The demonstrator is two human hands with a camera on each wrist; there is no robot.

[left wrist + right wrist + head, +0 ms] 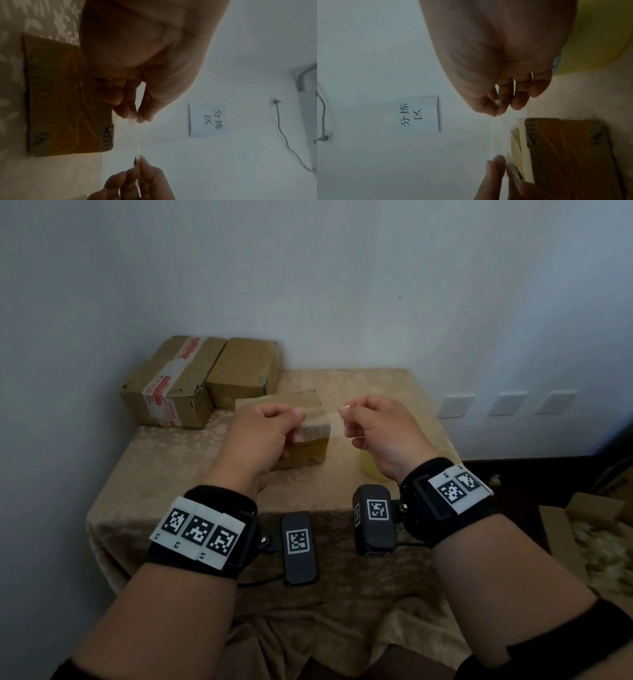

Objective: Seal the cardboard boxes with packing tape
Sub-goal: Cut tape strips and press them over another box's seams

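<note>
My left hand (263, 429) and right hand (376, 429) each pinch one end of a clear tape strip (323, 419), held above the small box (305, 446). It isn't stuck down yet.

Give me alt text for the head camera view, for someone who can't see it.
Two hands, the left hand and right hand, each pinch one end of a clear strip of tape stretched above a small cardboard box on a beige-clothed table. Two more boxes stand at the back left by the wall.
</note>
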